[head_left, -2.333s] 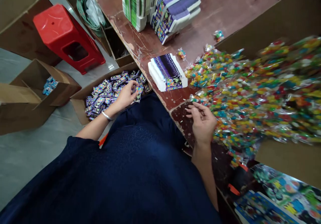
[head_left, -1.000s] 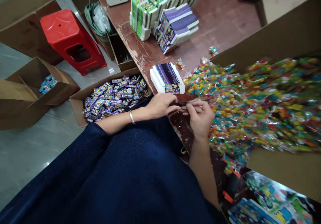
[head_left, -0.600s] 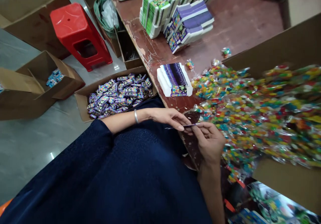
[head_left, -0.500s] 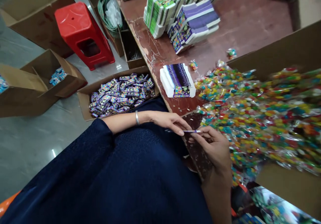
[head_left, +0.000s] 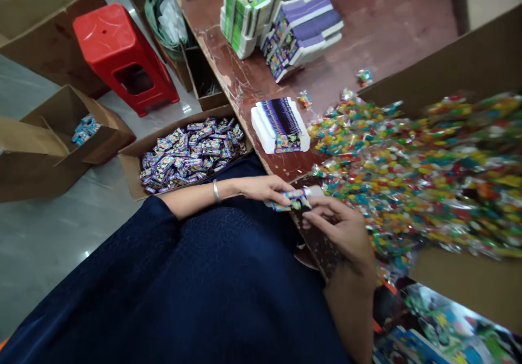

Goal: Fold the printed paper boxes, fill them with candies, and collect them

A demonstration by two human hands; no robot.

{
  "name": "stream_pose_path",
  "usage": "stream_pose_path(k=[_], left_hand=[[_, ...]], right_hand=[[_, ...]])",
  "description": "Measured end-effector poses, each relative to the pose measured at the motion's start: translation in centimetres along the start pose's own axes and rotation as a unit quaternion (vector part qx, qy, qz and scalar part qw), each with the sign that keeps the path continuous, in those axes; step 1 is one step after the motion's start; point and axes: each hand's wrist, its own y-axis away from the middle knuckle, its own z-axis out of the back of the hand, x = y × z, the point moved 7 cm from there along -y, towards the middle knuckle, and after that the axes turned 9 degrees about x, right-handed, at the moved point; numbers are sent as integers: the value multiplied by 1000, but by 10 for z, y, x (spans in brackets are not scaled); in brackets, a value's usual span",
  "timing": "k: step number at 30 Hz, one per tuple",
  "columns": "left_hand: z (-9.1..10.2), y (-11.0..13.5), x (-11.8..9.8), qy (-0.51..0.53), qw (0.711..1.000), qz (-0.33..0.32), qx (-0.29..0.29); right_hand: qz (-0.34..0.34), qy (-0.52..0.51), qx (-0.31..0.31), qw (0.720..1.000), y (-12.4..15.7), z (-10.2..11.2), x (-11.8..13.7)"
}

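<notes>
My left hand is closed on a small purple printed carton, with the thumb and fingers along its near end. The carton is opened out into a box shape, and a pale flap stands at its right end. My right hand is beside that end, its fingertips at the carton's edge and the thumb apart from the fingers. Just past the hands lies a stack of flat purple cartons on the red-brown table. Clear bags of colourful candies are heaped to the right.
A cardboard box of filled purple cartons stands at the table's left edge. Banded bundles of green cartons and purple cartons sit farther back. On the floor are a red stool and an open cardboard box.
The thin, edge-on carton has turned and opened into a box shape between my hands. My right fingers have shifted to its end. The whole view has moved slightly.
</notes>
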Motion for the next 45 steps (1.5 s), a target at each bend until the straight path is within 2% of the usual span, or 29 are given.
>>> stream_pose_path(k=[2,3,6,8,10,13,15,19,24,26,31,34,36,40,45], left_hand=[[11,0,1,22,996,-30,-79],[16,-1,1,33,991,-54,-117],[20,-6,3,43,973,-105,-198],[18,-8,5,28,962,-119,-245],[18,-6,4,7,946,-136,-294],[19,0,-1,-37,921,-171,-347],[18,1,-6,-78,920,-182,-340],[15,-3,-11,-145,938,-184,-256],[17,-9,-9,-127,965,-159,-167],[18,-9,-8,-128,968,-144,-163],[21,-5,-14,-122,958,-148,-215],[18,-3,-18,-151,954,-138,-218],[16,-1,-22,-182,951,-132,-214],[10,1,-27,-210,951,-130,-186],[6,-1,-29,-215,956,-128,-151]], right_hand=[[41,-36,-156,986,2,12,-2],[56,-50,-208,975,2,12,-5],[80,-67,-231,967,-7,-9,-12],[92,-50,-274,956,-9,-17,-14],[92,-27,-316,944,-9,-21,-16],[98,-31,-342,934,-13,-21,-23],[120,-47,-357,925,-16,-20,-27],[153,-35,-384,910,-19,-19,-31],[157,-31,-369,915,-20,-19,-34],[169,-36,-355,919,-20,-18,-32],[198,-111,-332,916,-24,-14,-28],[217,-98,-280,930,-27,-14,-20],[197,-95,-252,943,-28,-13,-19],[93,-129,-214,964,-30,-8,-28],[72,-135,-218,964,-31,3,-29]])
